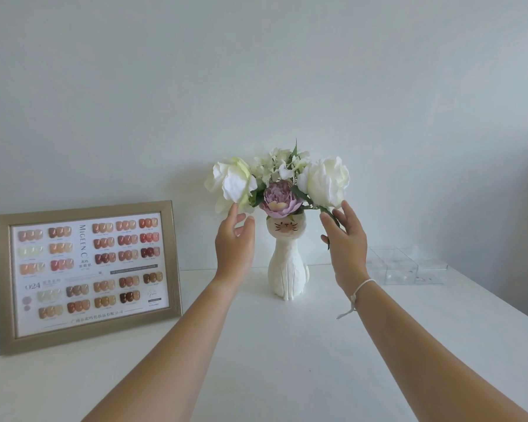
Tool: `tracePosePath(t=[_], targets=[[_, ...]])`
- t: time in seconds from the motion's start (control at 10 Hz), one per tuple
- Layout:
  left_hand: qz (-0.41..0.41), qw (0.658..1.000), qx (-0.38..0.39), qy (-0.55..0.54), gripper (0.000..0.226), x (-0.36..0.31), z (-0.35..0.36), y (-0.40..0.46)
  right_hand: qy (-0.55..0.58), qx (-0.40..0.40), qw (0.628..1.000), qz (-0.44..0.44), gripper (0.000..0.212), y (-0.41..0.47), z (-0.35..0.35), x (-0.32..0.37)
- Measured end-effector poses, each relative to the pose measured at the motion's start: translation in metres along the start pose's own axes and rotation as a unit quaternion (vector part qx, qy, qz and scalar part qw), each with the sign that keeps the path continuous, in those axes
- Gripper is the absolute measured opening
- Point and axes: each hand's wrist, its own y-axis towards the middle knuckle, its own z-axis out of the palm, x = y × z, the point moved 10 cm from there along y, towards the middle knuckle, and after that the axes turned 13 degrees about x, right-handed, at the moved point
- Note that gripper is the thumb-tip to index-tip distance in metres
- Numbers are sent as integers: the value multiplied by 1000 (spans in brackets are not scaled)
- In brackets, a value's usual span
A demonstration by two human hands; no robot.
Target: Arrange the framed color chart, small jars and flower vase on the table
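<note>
Both hands spread loose, left (234, 239) and right (345, 239) flanking one vase (288, 266); one frame (86, 275) left, bare table (287, 345) below.

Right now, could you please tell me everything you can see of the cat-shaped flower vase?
The flower vase is a white, matte, ceramic-looking seated cat with a tan face patch and drawn whiskers. It stands upright on the white table, near the wall, right of the framed color chart. It holds two large white blooms, a mauve peony, small white blossoms and green leaves. The left hand touches the left bloom; the right hand reaches the right bloom's stem. Neither grips the vase.
</note>
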Motion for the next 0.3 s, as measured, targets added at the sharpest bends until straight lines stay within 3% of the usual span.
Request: tracePosePath(t=[0.3], targets=[[-17,1000,5,-14,51,-2,-8,-32,-44,-30,998,19,60,-27,-13,7]])
